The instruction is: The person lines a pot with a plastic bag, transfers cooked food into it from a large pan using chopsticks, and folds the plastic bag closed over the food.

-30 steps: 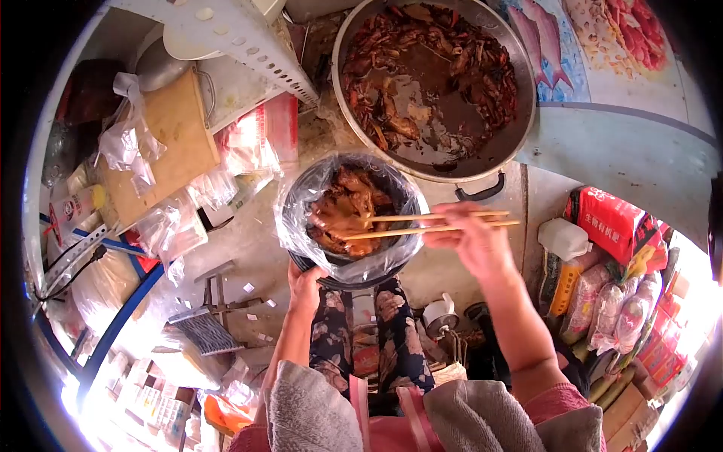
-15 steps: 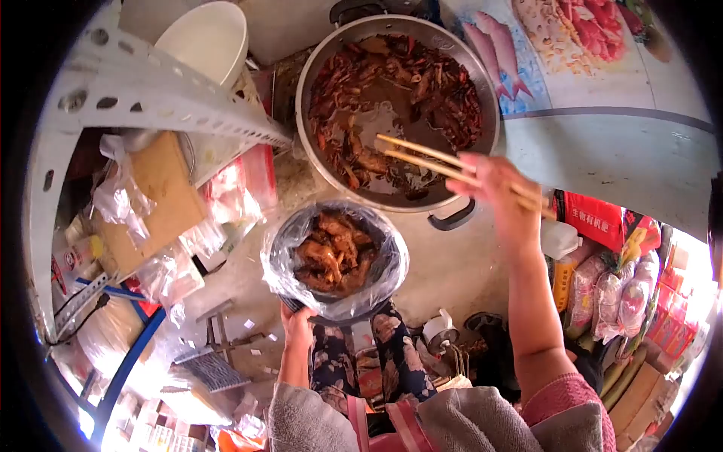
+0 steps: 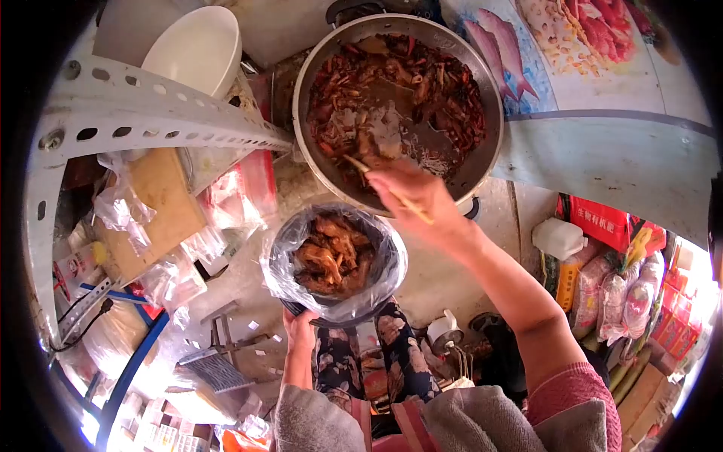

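Observation:
My right hand (image 3: 418, 194) is closed round a pair of wooden chopsticks (image 3: 413, 207) over the near side of a large metal pot (image 3: 491, 143). Dark red broth fills the pot, with dried chillies (image 3: 452, 90) and brown pieces of food in it. The chopstick tips are at a piece of food near the broth's surface; whether they grip it I cannot tell. Below, my left hand (image 3: 300, 325) grips the near left edge of a dark bowl (image 3: 343, 322). A clear plastic bag (image 3: 280, 260) lines this bowl, and brown cooked meat pieces (image 3: 331, 252) are heaped inside.
A perforated metal frame (image 3: 151, 113) stands left of the pot, with a white basin (image 3: 196, 49) behind it. A cardboard piece (image 3: 154, 211) and plastic bags are at left. A counter edge (image 3: 602, 151) lies right, above a white jug (image 3: 559, 239) and packaged goods.
My right hand has moved left and lower with the chopsticks, from the pot's right side toward its near middle. My left hand and the bowl stay nearly in place.

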`<state>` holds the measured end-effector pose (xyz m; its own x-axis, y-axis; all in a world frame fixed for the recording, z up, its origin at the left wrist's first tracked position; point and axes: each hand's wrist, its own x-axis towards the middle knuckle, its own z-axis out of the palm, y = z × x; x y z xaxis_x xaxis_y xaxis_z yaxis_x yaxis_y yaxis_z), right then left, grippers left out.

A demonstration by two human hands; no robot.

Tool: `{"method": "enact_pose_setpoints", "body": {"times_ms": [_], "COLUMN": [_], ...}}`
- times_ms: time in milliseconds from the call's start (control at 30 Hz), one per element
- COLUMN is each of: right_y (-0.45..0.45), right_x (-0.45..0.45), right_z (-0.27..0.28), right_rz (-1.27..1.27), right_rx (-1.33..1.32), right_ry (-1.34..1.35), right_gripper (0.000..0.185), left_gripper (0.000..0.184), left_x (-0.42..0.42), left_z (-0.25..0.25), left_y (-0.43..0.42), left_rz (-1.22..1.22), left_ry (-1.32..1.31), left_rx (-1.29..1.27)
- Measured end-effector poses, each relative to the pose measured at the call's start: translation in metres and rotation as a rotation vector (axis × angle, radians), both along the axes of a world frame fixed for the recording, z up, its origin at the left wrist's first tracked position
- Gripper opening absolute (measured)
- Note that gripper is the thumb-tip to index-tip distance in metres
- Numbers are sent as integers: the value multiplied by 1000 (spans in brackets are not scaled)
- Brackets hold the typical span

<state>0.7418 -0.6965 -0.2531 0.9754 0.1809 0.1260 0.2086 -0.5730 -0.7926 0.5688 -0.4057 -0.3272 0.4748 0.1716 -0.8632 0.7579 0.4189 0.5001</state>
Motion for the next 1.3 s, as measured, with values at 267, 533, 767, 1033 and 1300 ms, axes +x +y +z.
{"method": "enact_pose_setpoints", "body": {"times_ms": [267,533,767,1033,1300], "right_y": [-37,11,4,-13,7], "right_x": [-12,8,15,7,40], "right_z": [37,11,2,36,3], "right_rz": [-358,23,-71,-574,-746], "right_rx": [220,167,-27,637,898], "right_ry": [50,-50,-193,255,437], "right_gripper": [15,13,15,17,22], "left_gripper": [37,42,56,51,52], "left_x": [1,0,-3,-3,7], "left_z": [3,2,-1,0,9], "left_y": [-1,-2,2,3,-3], "left_rz": [-13,-10,5,5,-2], "left_ry": [-20,-43,-22,-5,1], "left_rx": [2,12,-15,-27,-22]}}
